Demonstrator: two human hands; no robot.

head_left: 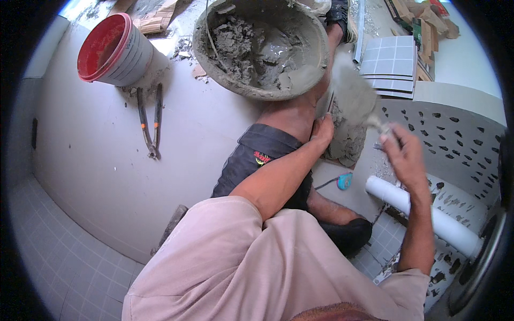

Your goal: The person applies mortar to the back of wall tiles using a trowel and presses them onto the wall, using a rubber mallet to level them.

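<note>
My right hand is closed round the handle of a trowel. The trowel's blade is coated with grey mortar and blurred by motion. Below the blade is a tile spread with thick wet mortar. My left hand grips the tile's left edge, its fingertips partly hidden. Just beyond my knee stands a large round tub with grey mortar inside. A blue tape measure lies on the floor close to the tile's near end.
To the left are a white bucket with a red rim and a pair of long-handled pincers. Stacked grey tiles stand at the far right. A white pipe crosses the right side, by a pitted wall panel.
</note>
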